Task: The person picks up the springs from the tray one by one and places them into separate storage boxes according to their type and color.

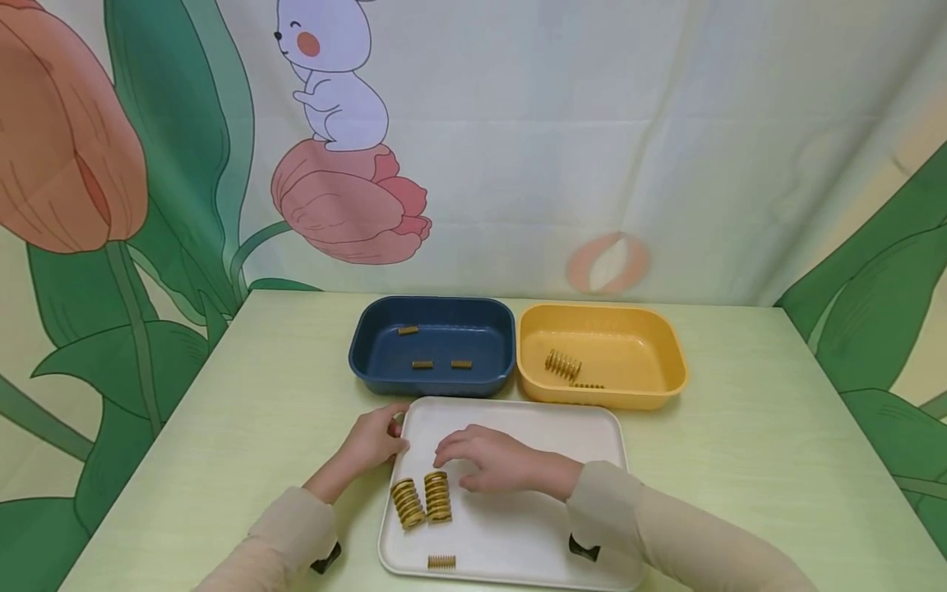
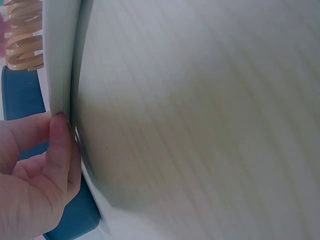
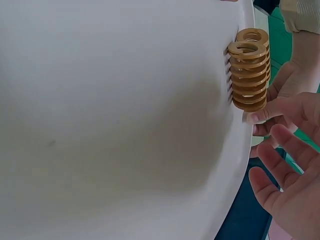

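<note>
My left hand grips the left rim of a white tray, with thumb and fingers at its edge in the left wrist view. Over the tray, my right hand has its fingers spread and loosely bent, with nothing held. Just below its fingertips are two thick gold coil springs: the right one is nearest, and the left one leans slightly beside it. In the right wrist view the thumb shows close to the end of the nearer spring. A small thin spring lies near the tray's front edge.
Behind the tray stands a dark blue bin holding three small springs. Right beside it is a yellow bin with a bigger spring and another spring partly hidden by the front wall. A printed curtain hangs behind the table.
</note>
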Action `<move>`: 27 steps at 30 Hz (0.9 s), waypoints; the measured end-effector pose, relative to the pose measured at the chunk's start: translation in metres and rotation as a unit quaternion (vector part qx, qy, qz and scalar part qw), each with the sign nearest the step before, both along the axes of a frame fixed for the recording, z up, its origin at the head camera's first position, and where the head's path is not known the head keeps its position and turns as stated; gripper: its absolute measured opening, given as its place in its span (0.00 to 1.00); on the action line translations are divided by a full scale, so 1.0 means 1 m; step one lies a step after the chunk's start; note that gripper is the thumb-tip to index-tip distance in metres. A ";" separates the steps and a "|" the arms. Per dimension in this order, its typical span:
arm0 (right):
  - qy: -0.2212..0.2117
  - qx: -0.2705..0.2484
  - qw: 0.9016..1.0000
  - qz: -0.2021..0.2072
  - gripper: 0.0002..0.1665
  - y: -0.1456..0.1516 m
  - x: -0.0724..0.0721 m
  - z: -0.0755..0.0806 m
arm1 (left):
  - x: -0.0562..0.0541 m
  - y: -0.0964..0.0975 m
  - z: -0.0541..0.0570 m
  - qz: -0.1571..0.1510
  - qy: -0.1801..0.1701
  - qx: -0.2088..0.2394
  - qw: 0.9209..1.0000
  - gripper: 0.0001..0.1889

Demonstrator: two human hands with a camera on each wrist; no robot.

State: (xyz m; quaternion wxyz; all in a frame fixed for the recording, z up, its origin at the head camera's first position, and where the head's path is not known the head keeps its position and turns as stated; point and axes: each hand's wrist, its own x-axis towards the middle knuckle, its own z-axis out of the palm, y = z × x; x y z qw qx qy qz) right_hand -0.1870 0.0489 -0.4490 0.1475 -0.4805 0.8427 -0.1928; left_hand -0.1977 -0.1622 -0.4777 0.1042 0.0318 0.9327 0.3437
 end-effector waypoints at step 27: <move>0.022 0.049 0.998 0.037 0.21 -0.016 0.007 -0.005 | 0.001 -0.001 0.000 -0.002 0.008 0.011 1.000 0.26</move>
